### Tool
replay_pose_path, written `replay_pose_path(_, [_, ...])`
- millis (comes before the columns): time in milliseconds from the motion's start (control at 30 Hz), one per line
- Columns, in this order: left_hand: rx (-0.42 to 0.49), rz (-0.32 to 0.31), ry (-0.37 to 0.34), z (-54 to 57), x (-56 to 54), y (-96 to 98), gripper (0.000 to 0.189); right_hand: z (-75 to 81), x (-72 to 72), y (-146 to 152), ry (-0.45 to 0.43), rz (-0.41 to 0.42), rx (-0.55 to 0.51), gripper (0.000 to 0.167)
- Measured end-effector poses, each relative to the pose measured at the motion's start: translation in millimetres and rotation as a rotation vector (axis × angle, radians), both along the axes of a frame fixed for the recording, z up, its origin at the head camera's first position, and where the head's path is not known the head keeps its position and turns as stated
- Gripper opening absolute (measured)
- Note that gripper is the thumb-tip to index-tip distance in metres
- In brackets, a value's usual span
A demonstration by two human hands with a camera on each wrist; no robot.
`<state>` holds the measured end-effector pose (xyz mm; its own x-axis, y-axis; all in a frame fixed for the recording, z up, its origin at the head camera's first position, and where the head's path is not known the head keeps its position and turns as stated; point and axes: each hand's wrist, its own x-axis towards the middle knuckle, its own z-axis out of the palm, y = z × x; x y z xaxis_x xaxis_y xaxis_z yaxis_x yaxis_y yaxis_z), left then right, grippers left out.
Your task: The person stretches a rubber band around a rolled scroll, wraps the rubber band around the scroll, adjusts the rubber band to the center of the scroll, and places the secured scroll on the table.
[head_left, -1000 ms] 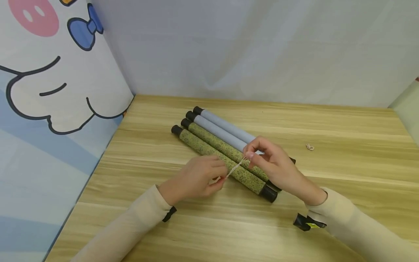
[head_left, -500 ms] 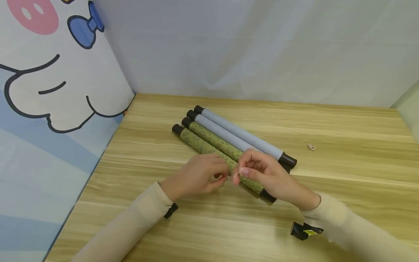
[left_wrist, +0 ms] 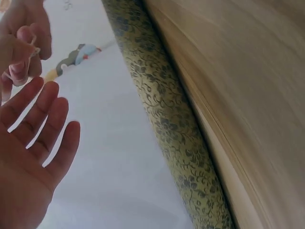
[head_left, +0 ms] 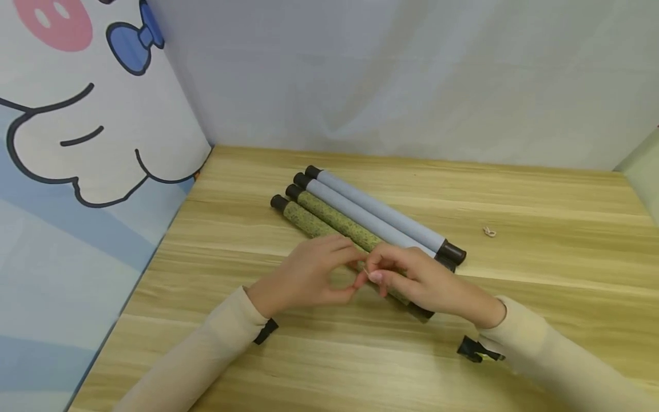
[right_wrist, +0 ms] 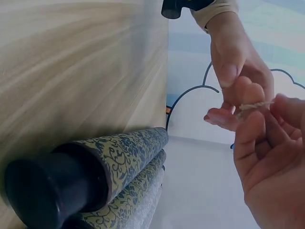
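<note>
Below my hands in the head view, two scrolls covered in patterned green fabric (head_left: 306, 218) lie beside two pale blue ones (head_left: 393, 214), all with black end knobs. My right hand (head_left: 417, 280) pinches a thin, light twisted cord (right_wrist: 254, 104) between thumb and finger above the nearest green scroll. Opposite it, my left hand (head_left: 309, 274) has its thumb and forefinger apart, their tips right at the right hand's fingers. In the right wrist view, left fingertips (right_wrist: 245, 86) come close to the cord. The left wrist view shows the other left fingers (left_wrist: 52, 124) extended.
A small coiled bit of cord (head_left: 489, 232) lies on the wooden table (head_left: 556, 274) to the right. A cartoon-printed cloth (head_left: 103, 131) hangs at the left, and a pale cloth (head_left: 401, 86) at the back. Black wrist gear (head_left: 479, 349) sits beneath the right cuff.
My right hand has come down and left until it meets the left hand, and the stretched cord has shortened between them. The left thumb and forefinger have spread apart. The scrolls stay put.
</note>
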<state>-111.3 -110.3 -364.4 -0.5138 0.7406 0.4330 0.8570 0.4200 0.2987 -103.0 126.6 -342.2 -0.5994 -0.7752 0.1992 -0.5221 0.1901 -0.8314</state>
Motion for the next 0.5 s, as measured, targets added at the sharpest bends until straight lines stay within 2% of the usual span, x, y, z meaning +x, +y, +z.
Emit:
replay_pose_path(67, [0.036,-0.02,-0.058,1.2,1.1,-0.2,0.033,0.5,-0.2,1,0.033,0.015,0.015,0.013])
replay_pose_path(167, [0.103,-0.049,-0.149,3.6,3.0,2.6,0.026,0.6,0.2,2,0.1,0.038,0.037,0.016])
replay_pose_path(267, [0.138,-0.02,-0.189,3.9,6.0,7.7,0.015,0.2,1.6,2,0.168,0.058,0.054,0.014])
replay_pose_path(367, [0.143,0.038,-0.125,2.3,10.1,11.9,0.013,0.9,3.0,2,0.229,0.05,0.077,0.008])
replay_pose_path(433, [0.143,0.068,-0.018,0.9,12.3,14.0,0.01,2.4,4.0,1,0.244,0.016,0.091,0.007])
replay_pose_path(500, [0.153,0.091,0.121,0.0,13.4,15.4,0.008,4.6,5.5,0,0.213,-0.011,0.092,0.006])
